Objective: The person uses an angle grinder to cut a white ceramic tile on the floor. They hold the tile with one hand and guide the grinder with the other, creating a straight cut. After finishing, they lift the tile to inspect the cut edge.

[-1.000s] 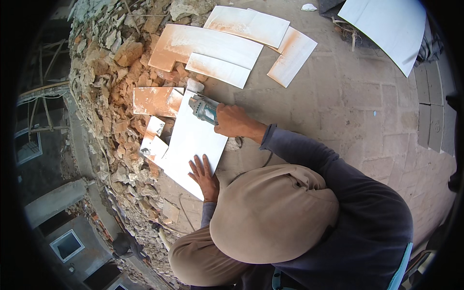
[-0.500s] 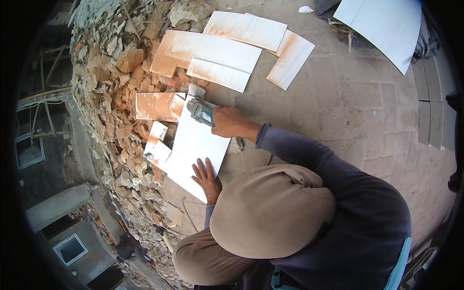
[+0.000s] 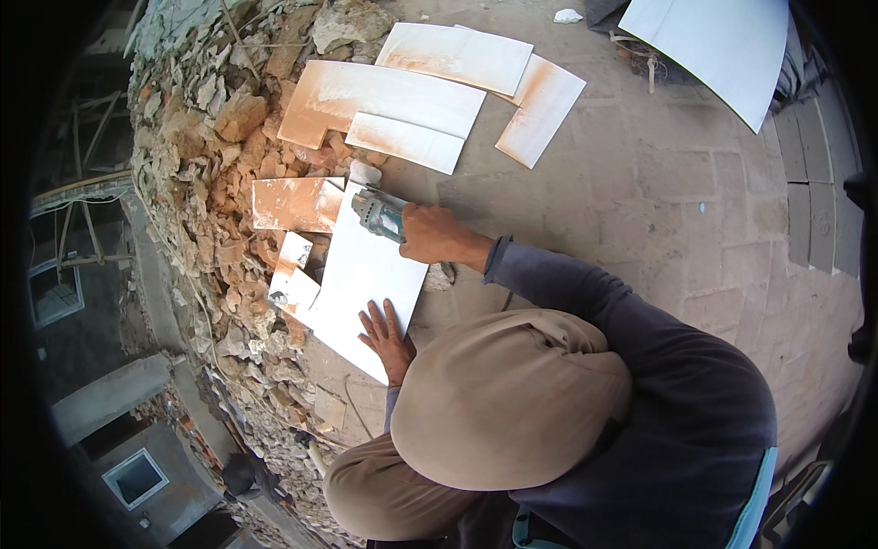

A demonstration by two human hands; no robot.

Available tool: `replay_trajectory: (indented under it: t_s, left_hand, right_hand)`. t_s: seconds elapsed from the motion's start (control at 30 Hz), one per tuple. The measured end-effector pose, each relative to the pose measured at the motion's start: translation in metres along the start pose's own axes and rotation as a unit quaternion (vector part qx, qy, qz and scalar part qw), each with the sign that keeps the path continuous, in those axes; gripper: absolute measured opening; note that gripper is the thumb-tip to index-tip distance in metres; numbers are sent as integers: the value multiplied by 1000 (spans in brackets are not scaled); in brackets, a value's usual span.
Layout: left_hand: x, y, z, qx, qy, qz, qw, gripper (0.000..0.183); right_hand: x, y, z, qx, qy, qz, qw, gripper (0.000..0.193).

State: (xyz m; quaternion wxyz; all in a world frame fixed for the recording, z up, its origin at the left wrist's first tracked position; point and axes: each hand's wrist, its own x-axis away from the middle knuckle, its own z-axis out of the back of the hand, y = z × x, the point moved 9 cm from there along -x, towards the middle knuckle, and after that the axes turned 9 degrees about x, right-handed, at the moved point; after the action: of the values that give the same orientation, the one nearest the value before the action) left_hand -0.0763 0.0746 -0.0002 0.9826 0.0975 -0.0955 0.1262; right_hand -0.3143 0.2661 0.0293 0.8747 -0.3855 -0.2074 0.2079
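My right hand [image 3: 439,238] is wrapped around the body of a teal and grey angle grinder [image 3: 379,216]. The tool's head rests at the far end of a large white tile [image 3: 359,279]; its disc cannot be made out clearly. Lower down on the same tile, my left hand [image 3: 389,343] lies flat with fingers spread, near the edge closest to my knees. Small white tile offcuts [image 3: 294,285] and a reddish, dust-covered tile piece [image 3: 291,203] lie along its left side.
Several cut white tiles dusted orange [image 3: 393,91] lie beyond, overlapping. Broken rubble [image 3: 240,119] runs down the left. Another large white tile [image 3: 718,50] is at the far right, near grey blocks [image 3: 809,206]. A stone [image 3: 441,276] sits by the tile's right edge.
The whole scene has shifted slightly left in view. My hands, the angle grinder and the tile keep nearly the same places relative to each other.
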Motion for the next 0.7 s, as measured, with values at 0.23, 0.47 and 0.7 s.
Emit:
replay_trajectory:
  t_s: [0.23,0.47,0.7]
  left_hand:
    - [1,-1,1,14,-8,1,1000,100]
    - [1,3,3,25,-3,-12,1000,99]
    - [2,6,5,28,-13,-6,1000,96]
  right_hand:
    - [4,3,-2,6,13,7,1000,54]
    - [13,6,-1,9,9,10,1000,55]
    - [18,9,-1,8,17,12,1000,55]
